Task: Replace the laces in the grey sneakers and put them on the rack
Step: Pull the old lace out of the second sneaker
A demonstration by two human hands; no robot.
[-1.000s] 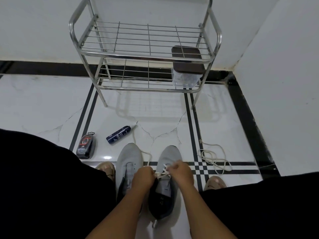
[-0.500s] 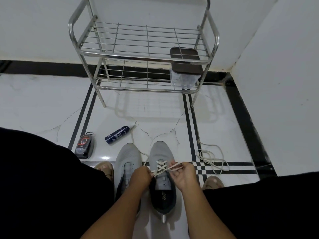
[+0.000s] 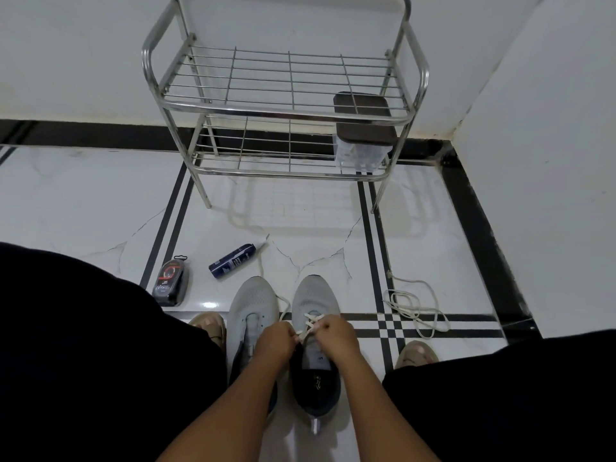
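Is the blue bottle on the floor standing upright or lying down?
Lying down. The blue bottle rests on its side on the floor, nozzle pointing toward the rack.

Grey sneakers (image 3: 283, 325) side by side; right one half-laced white.

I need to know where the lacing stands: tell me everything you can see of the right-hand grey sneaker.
The right-hand grey sneaker stands flat on the white tile floor, toe toward the metal rack. Its upper looks like grey mesh, with a dark lining and heel. A pale lace crosses its front eyelets only. The left hand and right hand pinch the lace over its tongue. The other sneaker sits close beside it.
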